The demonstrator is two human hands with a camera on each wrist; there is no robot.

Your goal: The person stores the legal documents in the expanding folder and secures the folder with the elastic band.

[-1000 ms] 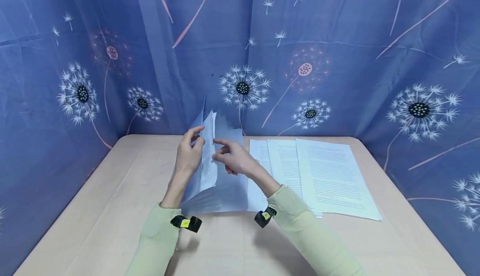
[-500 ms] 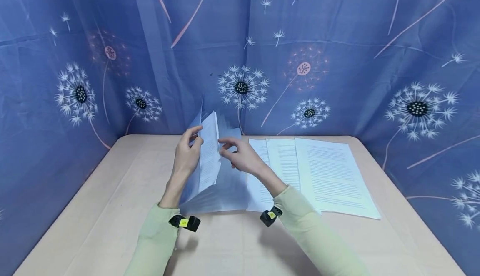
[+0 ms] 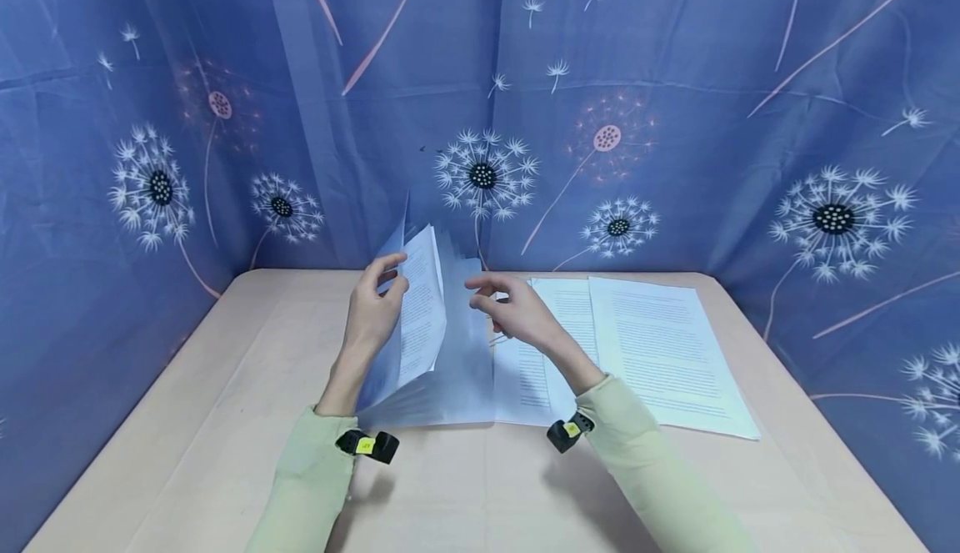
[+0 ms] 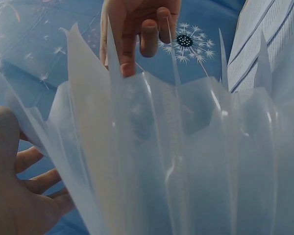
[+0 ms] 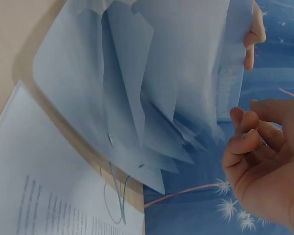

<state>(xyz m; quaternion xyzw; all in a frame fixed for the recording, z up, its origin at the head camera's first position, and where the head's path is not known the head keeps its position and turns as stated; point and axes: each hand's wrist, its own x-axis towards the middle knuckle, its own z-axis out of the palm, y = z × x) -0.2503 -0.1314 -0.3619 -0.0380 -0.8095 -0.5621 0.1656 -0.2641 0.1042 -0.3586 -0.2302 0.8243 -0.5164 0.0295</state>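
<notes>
A translucent expanding file folder stands fanned out on the table, its several pockets spread at the top. My left hand pinches the folder's front cover near its upper edge, thumb on one side and fingers behind, as the left wrist view shows. Printed sheets stand in the front pocket, leaning right. Just right of them, my right hand is raised over the folder's right side, fingers loosely bent and holding nothing. In the right wrist view that hand is apart from the pocket edges. A thin elastic cord hangs from the folder.
Three overlapping groups of printed pages lie right of the folder, the rightmost page on top. The folder's right edge overlaps the leftmost pages. A blue dandelion-print curtain encloses the beige table at the back and sides.
My right hand has moved right, away from the sheets in the front pocket, which now lean further right and show more of their print. My left hand has stayed at the cover.
</notes>
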